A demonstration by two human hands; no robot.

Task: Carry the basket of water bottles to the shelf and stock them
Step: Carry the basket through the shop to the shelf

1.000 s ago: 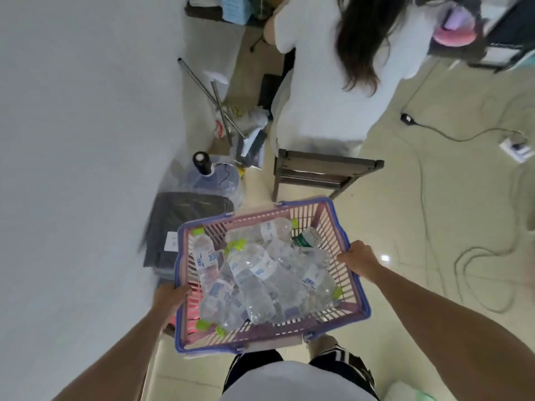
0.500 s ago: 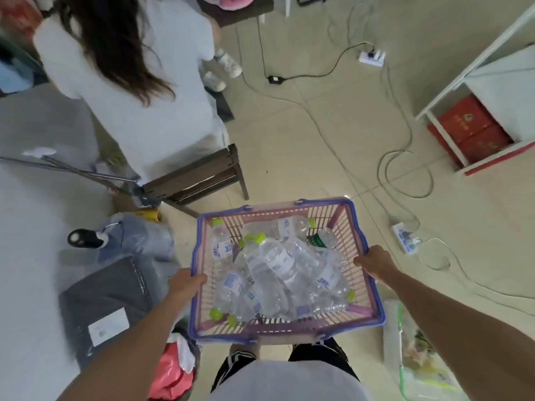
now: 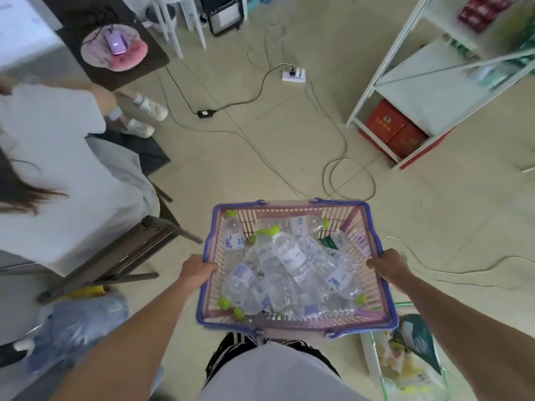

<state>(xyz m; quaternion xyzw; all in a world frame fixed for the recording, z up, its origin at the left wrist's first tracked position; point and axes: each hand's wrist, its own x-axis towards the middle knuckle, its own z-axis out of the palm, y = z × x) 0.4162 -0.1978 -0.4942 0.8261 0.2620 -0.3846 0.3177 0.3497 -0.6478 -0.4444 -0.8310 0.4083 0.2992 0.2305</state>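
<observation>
The left hand (image 3: 197,269) is clamped on the left rim of the basket (image 3: 289,203), its fingers curled over the blue edge. The right hand (image 3: 386,263) grips the right rim opposite it. The basket hangs about level between them in front of the person's waist, clear of the floor. The water bottles (image 3: 289,256) lie loose and crossed in a heap inside the basket, between the two hands, and neither hand holds one.

The step in hand seems to be the carry, with stocking not yet begun. To do it well, the person would bear evenly on both rims so the load does not roll to one side, and look past the basket at the floor ahead. Just beyond the basket's far edge, loose cables (image 3: 347,175) loop across the floor, and a power strip (image 3: 293,75) sits farther off. These look like the main tripping risk.

The white shelf (image 3: 428,82) stands well beyond the basket, to its far right, with red boxes (image 3: 393,131) on its bottom level. To the basket's left, a seated person (image 3: 58,169) and a dark chair (image 3: 130,250) are near, so the path probably bends right.
</observation>
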